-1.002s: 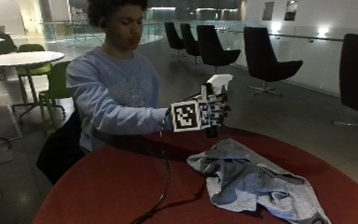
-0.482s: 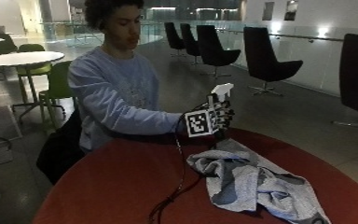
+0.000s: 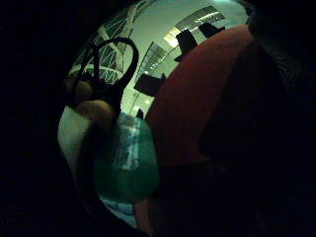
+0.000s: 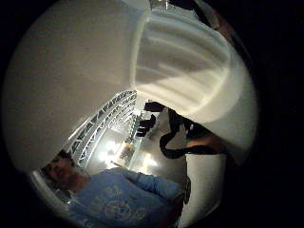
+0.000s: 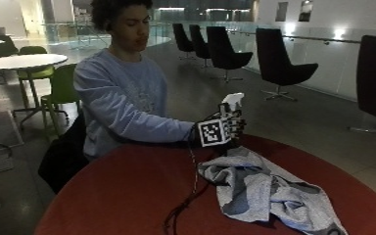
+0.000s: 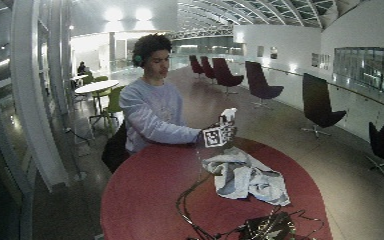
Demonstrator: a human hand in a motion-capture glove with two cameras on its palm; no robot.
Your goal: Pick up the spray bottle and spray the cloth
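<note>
We start at the left, where the person in the pale blue sweatshirt (image 5: 119,100) sits behind the round red table (image 5: 123,196), forearm reaching in over its far edge. Moving right, the black-gloved right hand (image 5: 223,129) has its fingers curled round the spray bottle with the white trigger head and green translucent body (image 5: 232,102), held upright. Compared with a second ago, the hand has come a little lower and nearer the cloth, and the bottle's white head now stands just above the glove. From the little-finger palm view we see the green body (image 3: 126,163) close against the palm, with the table beyond it. The thumb-side view is filled by the ribbed white head (image 4: 185,71).

Just below and to the right of the hand lies the crumpled grey cloth (image 5: 266,193), bunched on the table. We judge the pick-up done and the bottle brought into range; what remains is aiming the nozzle, which we cannot make out, at the cloth and squeezing.
</note>
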